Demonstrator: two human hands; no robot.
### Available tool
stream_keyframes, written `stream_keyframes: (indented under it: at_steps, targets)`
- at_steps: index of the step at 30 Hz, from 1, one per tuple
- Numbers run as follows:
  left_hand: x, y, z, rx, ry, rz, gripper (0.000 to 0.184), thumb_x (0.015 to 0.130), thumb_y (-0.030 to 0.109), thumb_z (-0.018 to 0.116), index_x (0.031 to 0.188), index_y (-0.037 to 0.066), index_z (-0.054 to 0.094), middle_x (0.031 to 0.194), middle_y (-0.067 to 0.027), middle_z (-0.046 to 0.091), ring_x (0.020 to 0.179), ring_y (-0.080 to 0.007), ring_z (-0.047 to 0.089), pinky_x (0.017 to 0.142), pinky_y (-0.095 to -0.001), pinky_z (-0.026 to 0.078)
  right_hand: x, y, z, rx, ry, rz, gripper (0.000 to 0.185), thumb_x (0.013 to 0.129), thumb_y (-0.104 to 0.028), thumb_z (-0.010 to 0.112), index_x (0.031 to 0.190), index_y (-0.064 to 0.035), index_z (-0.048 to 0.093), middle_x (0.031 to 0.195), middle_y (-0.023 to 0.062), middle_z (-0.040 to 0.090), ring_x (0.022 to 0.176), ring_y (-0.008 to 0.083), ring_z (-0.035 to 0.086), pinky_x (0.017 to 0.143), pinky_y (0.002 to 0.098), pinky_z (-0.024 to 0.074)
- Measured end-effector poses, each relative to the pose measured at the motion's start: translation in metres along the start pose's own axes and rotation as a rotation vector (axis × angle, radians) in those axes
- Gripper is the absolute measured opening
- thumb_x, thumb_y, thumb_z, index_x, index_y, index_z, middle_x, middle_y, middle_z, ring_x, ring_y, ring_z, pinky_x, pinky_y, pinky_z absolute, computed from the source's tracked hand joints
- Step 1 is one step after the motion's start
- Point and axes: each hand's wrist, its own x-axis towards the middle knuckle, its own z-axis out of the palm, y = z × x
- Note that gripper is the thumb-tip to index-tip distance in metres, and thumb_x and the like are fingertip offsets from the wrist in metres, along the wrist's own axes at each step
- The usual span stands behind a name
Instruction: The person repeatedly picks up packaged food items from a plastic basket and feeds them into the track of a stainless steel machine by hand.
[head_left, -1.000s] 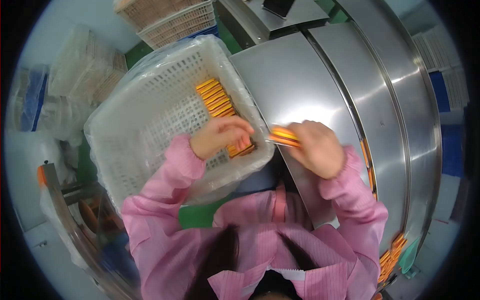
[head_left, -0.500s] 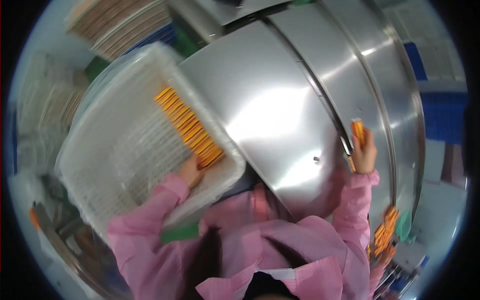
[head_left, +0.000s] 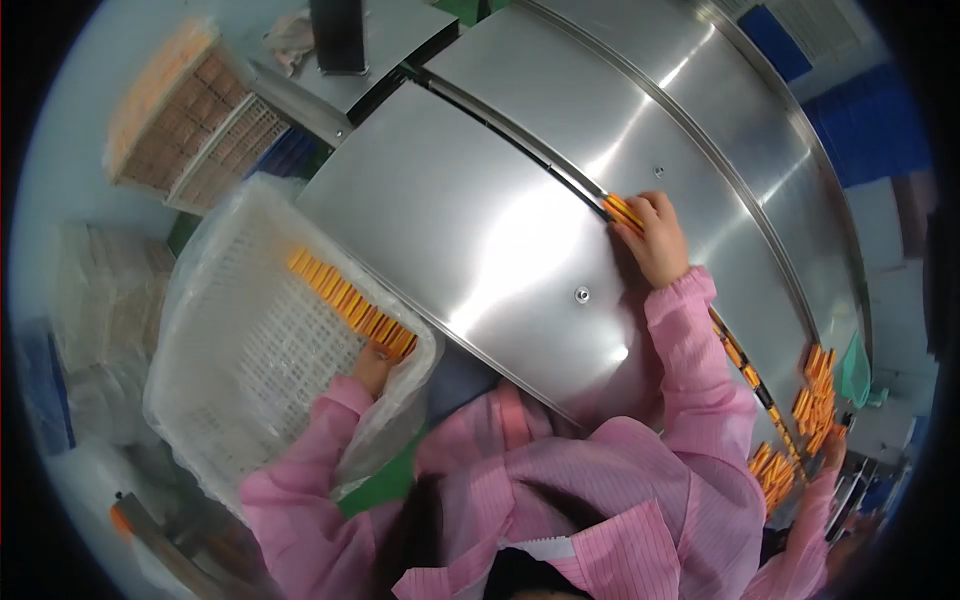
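Open room is extending over the steel panel (head_left: 430, 190) between the lined basket (head_left: 230, 370) and the right hand (head_left: 657, 245). The packet row (head_left: 350, 305) is blocking the left hand (head_left: 372, 370) along the basket's panel-side wall. The right sleeve (head_left: 690, 335) is crossing above the channel (head_left: 520, 146), and a metal fitting (head_left: 583, 295) is interrupting the panel surface
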Motion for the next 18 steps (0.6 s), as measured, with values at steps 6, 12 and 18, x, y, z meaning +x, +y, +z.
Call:
stream_keyframes:
  at_steps: [6, 12, 18]
  targets:
    - [0.045, -0.078, 0.016, -0.051, 0.038, 0.177, 0.032, 0.071, 0.020, 0.068, 0.095, 0.003, 0.056, 0.088, -0.0155, 0.060, 0.085, -0.0270, 0.058, 0.078, -0.0327, 0.044, -0.002, -0.008, -0.004, 0.060, 0.060, -0.102, 0.040, 0.070, -0.015, 0.069, 0.104, -0.0030, 0.053, 0.104, 0.0154, 0.049, 0.095, 0.0330, 0.049, 0.083, 0.0377, 0.0417]
    - [0.035, -0.053, 0.008, -0.084, 0.008, 0.192, 0.038, 0.074, 0.018, 0.066, 0.108, 0.004, 0.056, 0.098, -0.0095, 0.060, 0.095, -0.0200, 0.054, 0.086, -0.0278, 0.039, -0.077, -0.005, -0.052, 0.122, 0.000, -0.074, 0.032, 0.074, -0.009, 0.062, 0.104, -0.0017, 0.051, 0.101, 0.0156, 0.049, 0.093, 0.0326, 0.050, 0.081, 0.0367, 0.0426]
    - [0.126, -0.145, 0.007, -0.815, -0.418, 0.999, 0.039, 0.077, 0.015, 0.063, 0.113, 0.003, 0.054, 0.100, -0.0071, 0.060, 0.089, -0.0184, 0.056, 0.081, -0.0281, 0.043, -0.160, -0.004, -0.060, 0.233, -0.054, 0.026, 0.026, 0.076, -0.012, 0.060, 0.099, -0.0015, 0.053, 0.095, 0.0140, 0.052, 0.087, 0.0302, 0.053, 0.076, 0.0361, 0.0448]
